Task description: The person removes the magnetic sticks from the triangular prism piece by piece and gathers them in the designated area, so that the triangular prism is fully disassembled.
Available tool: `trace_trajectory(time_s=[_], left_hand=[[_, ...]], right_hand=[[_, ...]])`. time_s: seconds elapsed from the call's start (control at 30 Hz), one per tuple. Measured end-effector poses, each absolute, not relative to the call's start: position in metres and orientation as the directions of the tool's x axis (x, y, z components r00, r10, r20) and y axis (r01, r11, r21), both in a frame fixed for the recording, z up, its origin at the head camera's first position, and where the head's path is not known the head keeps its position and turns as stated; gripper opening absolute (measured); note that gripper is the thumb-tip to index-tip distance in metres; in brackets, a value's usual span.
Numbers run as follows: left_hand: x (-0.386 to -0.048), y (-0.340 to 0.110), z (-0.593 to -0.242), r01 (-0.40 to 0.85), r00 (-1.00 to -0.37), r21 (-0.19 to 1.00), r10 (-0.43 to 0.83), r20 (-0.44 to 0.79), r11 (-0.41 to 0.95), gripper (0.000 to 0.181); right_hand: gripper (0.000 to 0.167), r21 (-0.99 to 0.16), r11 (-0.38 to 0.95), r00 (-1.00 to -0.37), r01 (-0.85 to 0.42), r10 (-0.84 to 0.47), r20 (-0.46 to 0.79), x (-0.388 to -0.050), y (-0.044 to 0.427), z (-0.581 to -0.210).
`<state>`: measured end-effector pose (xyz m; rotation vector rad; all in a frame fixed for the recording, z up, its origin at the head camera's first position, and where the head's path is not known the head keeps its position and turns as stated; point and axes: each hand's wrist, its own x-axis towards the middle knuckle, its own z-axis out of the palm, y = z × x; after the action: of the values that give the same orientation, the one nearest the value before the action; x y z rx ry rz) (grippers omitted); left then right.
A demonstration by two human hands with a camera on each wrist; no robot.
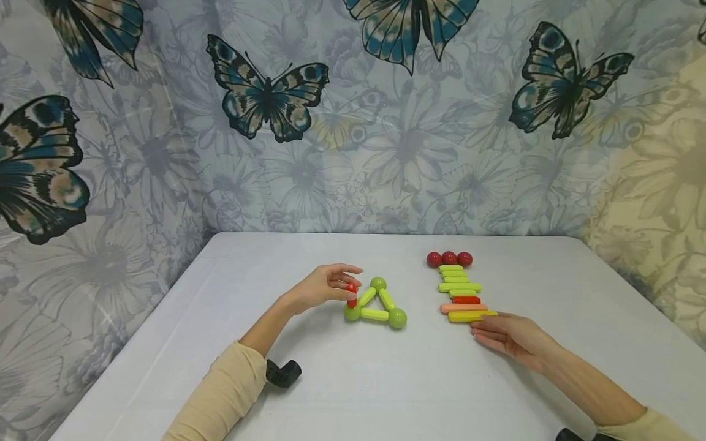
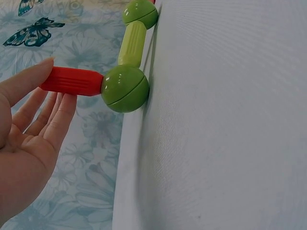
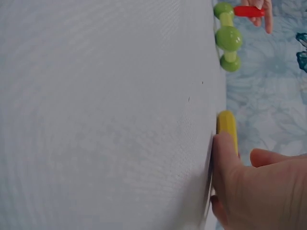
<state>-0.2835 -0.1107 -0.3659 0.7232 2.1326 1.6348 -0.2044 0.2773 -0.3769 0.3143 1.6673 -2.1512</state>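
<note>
My left hand (image 1: 324, 285) pinches the red rod (image 2: 74, 81), steadying it upright on a green ball (image 2: 125, 89); my right hand (image 1: 515, 340) touches the yellow rod (image 1: 465, 316); whether pinching, I cannot tell.

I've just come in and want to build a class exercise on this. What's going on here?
A person is working with a construction toy at a white table. Their left hand holds a red rod upright against the left corner ball of a flat green triangle. Their right hand touches the yellow rod at the near end of a row of rods; whether it grips it is unclear. Three dark red balls sit at the far end.
</note>
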Motion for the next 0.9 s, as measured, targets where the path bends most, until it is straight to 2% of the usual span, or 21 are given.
trace_trajectory(time_s=[0.1,0.17,0.6,0.73,0.9], left_hand=[[-0.283,-0.111,-0.366,0.183,-0.805,0.963,0.593,0.031,0.199,0.054],[-0.283,-0.111,-0.366,0.188,-0.804,0.962,0.593,0.035,0.197,0.054],[-0.282,-0.112,-0.366,0.178,-0.811,0.964,0.584,0.032,0.195,0.051],[-0.281,-0.112,-0.366,0.181,-0.811,0.963,0.585,0.033,0.198,0.052],[-0.281,-0.111,-0.364,0.176,-0.812,0.963,0.584,0.026,0.202,0.054]], right_hand=[[0.097,-0.869,-0.217,-0.895,0.444,-0.160,-0.417,-0.203,0.275,-0.375],[0.099,-0.869,-0.219,-0.895,0.444,-0.155,-0.419,-0.204,0.275,-0.374],[0.095,-0.884,-0.146,-0.894,0.445,-0.135,-0.428,-0.203,0.273,-0.372],[0.092,-0.895,-0.064,-0.896,0.441,-0.095,-0.434,-0.202,0.273,-0.370],[0.091,-0.908,0.143,-0.915,0.394,-0.026,-0.402,-0.201,0.276,-0.365]])
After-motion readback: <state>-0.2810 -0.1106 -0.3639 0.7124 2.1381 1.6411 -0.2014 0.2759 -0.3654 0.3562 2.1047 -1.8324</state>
